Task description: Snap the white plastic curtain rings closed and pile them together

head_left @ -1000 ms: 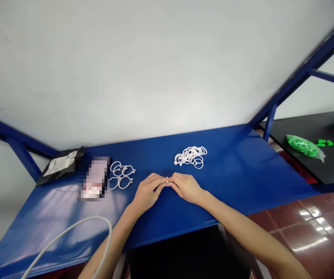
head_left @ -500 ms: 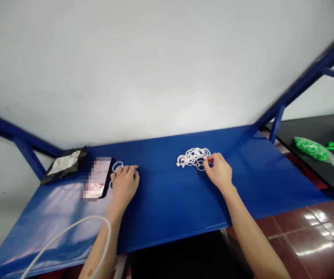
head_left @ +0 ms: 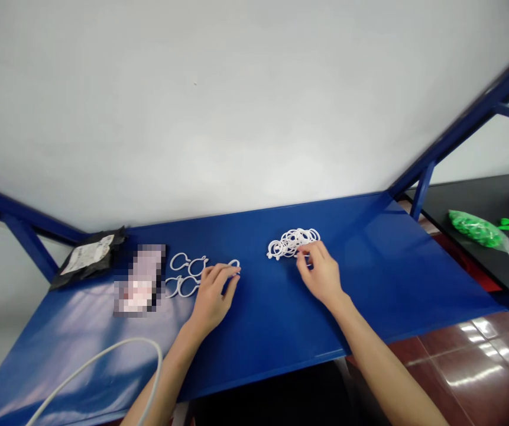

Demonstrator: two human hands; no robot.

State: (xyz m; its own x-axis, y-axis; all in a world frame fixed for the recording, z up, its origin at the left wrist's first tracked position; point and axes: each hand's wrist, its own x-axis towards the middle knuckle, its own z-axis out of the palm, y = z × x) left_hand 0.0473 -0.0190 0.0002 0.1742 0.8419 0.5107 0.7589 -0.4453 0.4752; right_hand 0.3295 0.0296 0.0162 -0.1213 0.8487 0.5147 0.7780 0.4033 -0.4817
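Observation:
On the blue table lies a pile of white plastic rings. My right hand is at the pile's near edge, fingers pinched on one white ring. To the left, a small set of white rings lies spread out in rows. My left hand rests just right of that set, fingers stretched out flat. Its fingertips touch a single ring lying apart from the rows.
A blurred-out phone and a black packet lie at the table's left end. A white cable loops near my left arm. A green bag sits on the black table to the right. Blue frame posts stand at the back.
My hands were together at the table's middle, then parted to the ring set and the pile. My left hand has now drawn back right of the set, and one ring lies by its fingertips.

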